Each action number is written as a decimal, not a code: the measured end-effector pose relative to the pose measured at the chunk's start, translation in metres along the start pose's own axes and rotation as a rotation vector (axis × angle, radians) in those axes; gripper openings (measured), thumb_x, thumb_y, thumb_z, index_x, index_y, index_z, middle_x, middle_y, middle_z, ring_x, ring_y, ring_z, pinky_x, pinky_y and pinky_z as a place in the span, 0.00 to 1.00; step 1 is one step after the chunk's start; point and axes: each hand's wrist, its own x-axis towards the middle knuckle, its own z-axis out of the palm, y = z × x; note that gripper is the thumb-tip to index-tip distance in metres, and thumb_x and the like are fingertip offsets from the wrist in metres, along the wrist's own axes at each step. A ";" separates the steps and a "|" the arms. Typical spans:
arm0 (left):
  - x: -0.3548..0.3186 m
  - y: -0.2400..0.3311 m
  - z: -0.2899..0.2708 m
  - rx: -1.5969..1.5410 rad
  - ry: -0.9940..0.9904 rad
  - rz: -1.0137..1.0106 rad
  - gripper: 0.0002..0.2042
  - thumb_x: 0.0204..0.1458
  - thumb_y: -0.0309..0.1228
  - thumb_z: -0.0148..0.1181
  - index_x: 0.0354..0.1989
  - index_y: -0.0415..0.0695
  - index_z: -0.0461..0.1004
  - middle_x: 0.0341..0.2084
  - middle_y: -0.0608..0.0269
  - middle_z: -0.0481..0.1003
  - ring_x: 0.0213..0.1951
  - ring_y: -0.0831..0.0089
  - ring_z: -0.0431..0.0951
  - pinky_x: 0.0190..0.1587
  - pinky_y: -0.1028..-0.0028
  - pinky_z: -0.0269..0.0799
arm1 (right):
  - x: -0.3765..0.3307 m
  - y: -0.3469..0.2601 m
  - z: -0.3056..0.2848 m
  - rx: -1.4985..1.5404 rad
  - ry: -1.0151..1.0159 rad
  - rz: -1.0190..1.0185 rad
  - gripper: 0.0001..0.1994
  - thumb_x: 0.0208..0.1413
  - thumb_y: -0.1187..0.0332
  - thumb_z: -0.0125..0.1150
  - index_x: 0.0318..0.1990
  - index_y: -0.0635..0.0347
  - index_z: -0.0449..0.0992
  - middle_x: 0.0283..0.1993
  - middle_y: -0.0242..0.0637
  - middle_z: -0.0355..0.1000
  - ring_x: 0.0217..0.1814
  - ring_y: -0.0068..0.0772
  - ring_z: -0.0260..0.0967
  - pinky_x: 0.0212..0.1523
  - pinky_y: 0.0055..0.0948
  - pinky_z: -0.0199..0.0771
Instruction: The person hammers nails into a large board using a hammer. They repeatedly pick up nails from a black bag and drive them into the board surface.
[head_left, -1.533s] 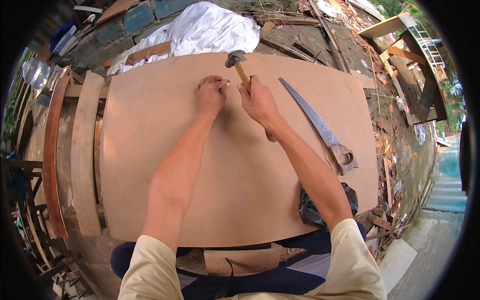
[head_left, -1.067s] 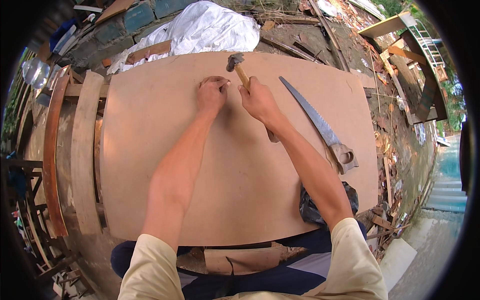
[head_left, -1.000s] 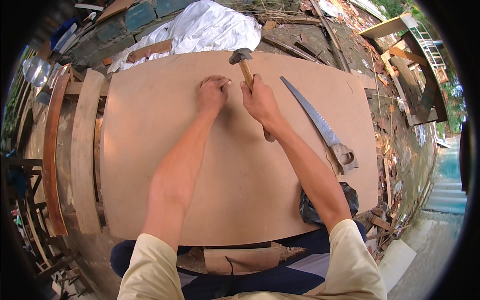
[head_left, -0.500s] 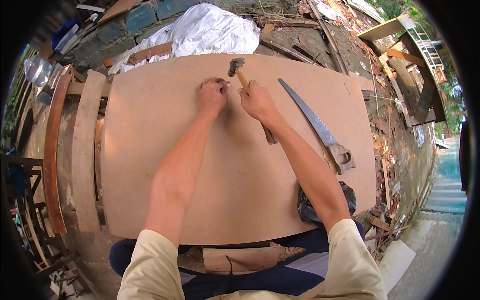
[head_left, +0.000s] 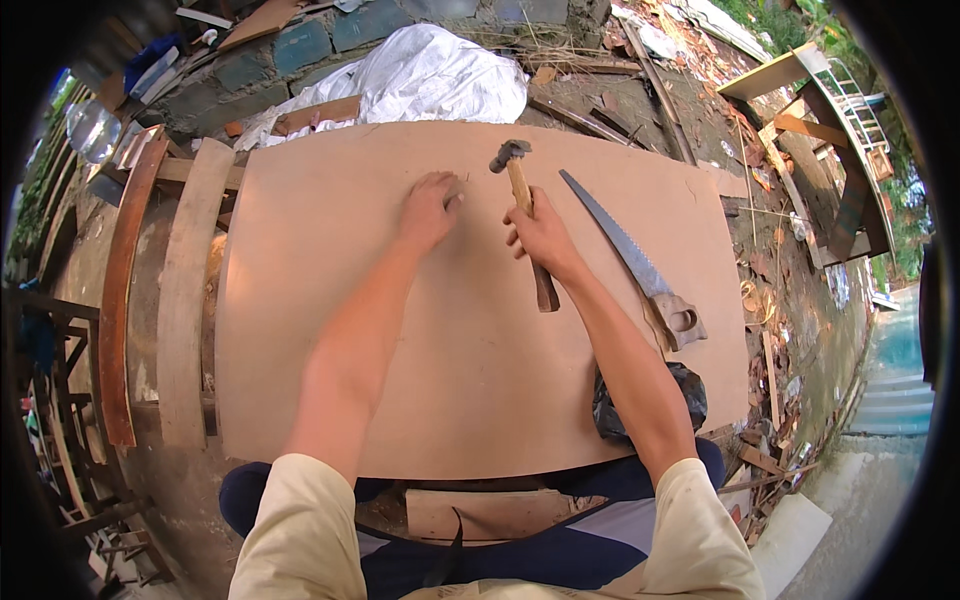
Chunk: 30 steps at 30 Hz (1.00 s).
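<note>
My right hand (head_left: 545,235) is wrapped round the wooden handle of a hammer (head_left: 519,185), its dark metal head pointing away from me above the board. Over to the left, my left hand (head_left: 428,212) rests on the brown sheet of board (head_left: 450,380) with its fingers curled in. Whatever those fingers hold, if anything, is too small to make out. Just beyond their tips, a tiny thin dark mark (head_left: 467,178), perhaps a nail, shows on the board. A handsaw (head_left: 632,250) with a wooden grip lies to the right of the hammer.
Under my right forearm sits a black plastic bag (head_left: 609,408). Wooden planks (head_left: 187,310) run along the board's left side. A white crumpled sheet (head_left: 445,75) lies beyond the far edge. Scrap wood and a wooden frame (head_left: 845,160) stand at the right.
My right hand has drawn the hammer rightward, away from my left hand. My left hand has pulled back slightly from the small dark mark. The whole view has shifted a little.
</note>
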 end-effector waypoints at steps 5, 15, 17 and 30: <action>-0.074 0.035 -0.017 0.363 -0.092 -0.054 0.28 0.65 0.48 0.51 0.72 0.53 0.63 0.74 0.60 0.59 0.75 0.60 0.54 0.75 0.48 0.45 | -0.008 0.000 -0.007 -0.276 -0.030 0.095 0.19 0.72 0.59 0.49 0.61 0.64 0.63 0.26 0.40 0.71 0.19 0.34 0.70 0.19 0.37 0.70; -0.078 0.038 -0.027 0.329 -0.092 -0.124 0.28 0.64 0.50 0.51 0.71 0.55 0.65 0.74 0.61 0.59 0.76 0.61 0.52 0.76 0.47 0.39 | 0.019 -0.024 0.031 -0.243 0.279 -0.392 0.17 0.72 0.59 0.50 0.53 0.66 0.63 0.26 0.63 0.73 0.27 0.71 0.72 0.28 0.57 0.69; -0.074 0.051 -0.024 0.315 -0.110 -0.126 0.28 0.64 0.50 0.52 0.71 0.54 0.66 0.74 0.61 0.59 0.76 0.62 0.52 0.76 0.47 0.39 | 0.029 0.023 0.036 -0.444 0.166 -0.301 0.17 0.72 0.59 0.49 0.53 0.65 0.63 0.26 0.65 0.73 0.29 0.71 0.73 0.30 0.59 0.69; -0.071 0.063 -0.014 0.275 -0.078 -0.104 0.28 0.63 0.49 0.53 0.70 0.53 0.68 0.73 0.60 0.60 0.75 0.60 0.54 0.76 0.48 0.40 | 0.040 0.048 0.031 -0.468 0.181 -0.278 0.15 0.73 0.59 0.47 0.48 0.64 0.63 0.25 0.60 0.73 0.27 0.67 0.73 0.27 0.56 0.67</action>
